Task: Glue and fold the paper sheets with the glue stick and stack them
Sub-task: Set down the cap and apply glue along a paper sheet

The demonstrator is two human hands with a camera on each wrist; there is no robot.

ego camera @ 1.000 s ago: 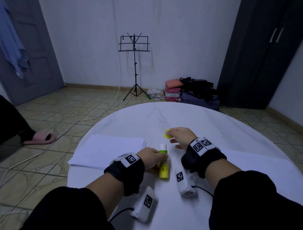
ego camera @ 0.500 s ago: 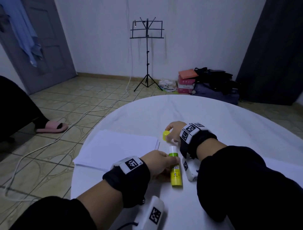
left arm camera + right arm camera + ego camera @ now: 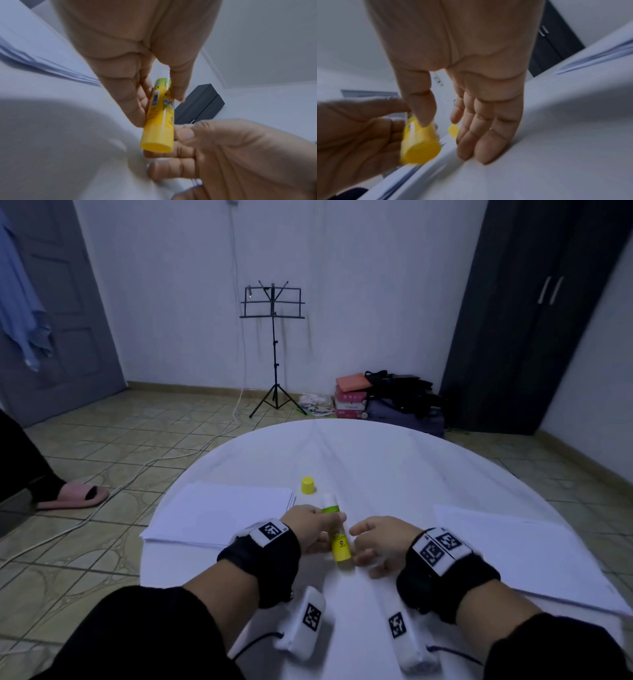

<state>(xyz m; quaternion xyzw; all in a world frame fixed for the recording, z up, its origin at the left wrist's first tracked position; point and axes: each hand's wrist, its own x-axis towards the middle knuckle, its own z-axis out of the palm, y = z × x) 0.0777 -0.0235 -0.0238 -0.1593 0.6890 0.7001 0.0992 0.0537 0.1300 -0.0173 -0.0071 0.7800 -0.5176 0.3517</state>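
Held the glue stick (image 3: 337, 537) pinched in the left hand (image 3: 310, 527), thumb on one side of the upper barrel and fingers on the other, just above the white table (image 3: 376, 460), bare tip pointing far. Had the right hand (image 3: 380, 542) loose and holding nothing, fingers relaxed beside the tube's near base; could not tell whether the thumb touched it. Stood the yellow cap (image 3: 307, 485) upright on the table just beyond the tip, beside the paper stack (image 3: 219, 511) on the left; more sheets (image 3: 513, 549) lay on the right.

Looked like the step of winding out the glue. Probably best done by gripping only the base knob with right thumb and fingertips, steadying the barrel in the left pinch, and turning a little, since too much exposed glue could snap or smear. Worth keeping the cap within reach.
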